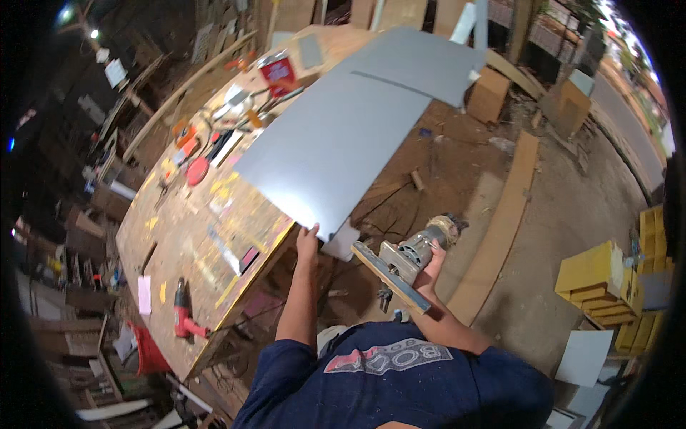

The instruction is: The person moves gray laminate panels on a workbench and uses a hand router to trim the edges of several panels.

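Head view: a large grey sheet (336, 136) is seen lying on the tabletop (193, 236), its near corner overhanging the edge. That corner is pinched by the left hand (308, 239). Just right of the sheet's corner, a trim router (404, 261) is gripped by the right hand (431, 268). A red drill (182, 311) lies on the tabletop, well left of the sheet's corner.

The grey laminate sheet (336, 136) looks smooth with a slight sheen. The desk (193, 236) is rough, paint-stained wood. The trim router (407, 257) shows dull metal.
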A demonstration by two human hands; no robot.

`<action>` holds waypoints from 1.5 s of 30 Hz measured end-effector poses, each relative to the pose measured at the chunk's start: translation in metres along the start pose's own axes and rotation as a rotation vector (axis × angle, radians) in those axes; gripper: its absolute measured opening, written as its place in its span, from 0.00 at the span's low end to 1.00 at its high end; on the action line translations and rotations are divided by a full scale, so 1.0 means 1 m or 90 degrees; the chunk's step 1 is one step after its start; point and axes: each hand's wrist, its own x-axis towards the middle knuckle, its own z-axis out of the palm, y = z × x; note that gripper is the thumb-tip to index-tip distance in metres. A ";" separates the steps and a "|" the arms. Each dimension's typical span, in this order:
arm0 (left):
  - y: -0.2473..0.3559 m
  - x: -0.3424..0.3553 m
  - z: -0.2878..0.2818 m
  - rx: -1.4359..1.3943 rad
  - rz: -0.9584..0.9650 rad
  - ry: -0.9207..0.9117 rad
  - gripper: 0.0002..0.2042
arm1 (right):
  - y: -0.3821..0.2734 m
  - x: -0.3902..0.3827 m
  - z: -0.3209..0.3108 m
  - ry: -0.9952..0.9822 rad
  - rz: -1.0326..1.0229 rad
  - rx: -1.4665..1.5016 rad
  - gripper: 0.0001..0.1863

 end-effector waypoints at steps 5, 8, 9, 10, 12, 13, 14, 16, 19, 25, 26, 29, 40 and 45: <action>-0.018 -0.024 0.087 0.025 0.059 0.188 0.25 | -0.130 -0.015 -0.019 -0.001 -0.191 0.028 0.30; -0.021 -0.038 0.086 0.110 0.027 0.208 0.15 | -0.182 -0.024 -0.012 0.037 -0.352 -0.059 0.31; -0.026 -0.032 0.067 0.137 0.072 0.241 0.11 | -0.190 -0.020 -0.006 0.038 -0.369 -0.069 0.31; -0.030 -0.036 0.073 0.076 0.029 0.233 0.08 | -0.208 -0.018 -0.008 0.053 -0.407 -0.092 0.31; -0.030 -0.033 0.064 -0.013 -0.022 0.256 0.05 | -0.232 -0.004 -0.016 0.069 -0.464 -0.089 0.31; -0.032 -0.023 0.051 -0.045 -0.031 0.283 0.04 | -0.239 0.006 -0.018 0.076 -0.484 -0.087 0.30; -0.035 -0.021 0.053 -0.034 -0.054 0.254 0.04 | -0.250 0.017 -0.024 0.088 -0.518 -0.096 0.29; -0.032 -0.020 0.048 0.003 -0.088 0.240 0.03 | -0.270 0.039 -0.023 0.108 -0.561 -0.135 0.29; -0.057 0.023 0.005 0.310 -0.003 0.224 0.06 | -0.302 0.068 -0.018 0.131 -0.616 -0.216 0.29; -0.064 0.038 0.030 0.475 -0.089 0.450 0.12 | -0.372 0.140 -0.016 0.180 -0.749 -0.450 0.27; -0.047 0.034 0.037 0.501 -0.081 0.497 0.12 | -0.380 0.156 -0.009 0.161 -0.741 -0.484 0.27; -0.034 0.034 0.063 0.566 -0.027 0.573 0.11 | -0.389 0.210 0.023 0.153 -0.809 -0.523 0.25; -0.028 0.090 0.204 0.614 0.059 0.605 0.10 | -0.470 0.351 0.067 0.089 -0.769 -0.754 0.23; -0.027 0.092 0.258 0.587 0.083 0.676 0.09 | -0.514 0.429 0.068 0.000 -0.684 -0.669 0.24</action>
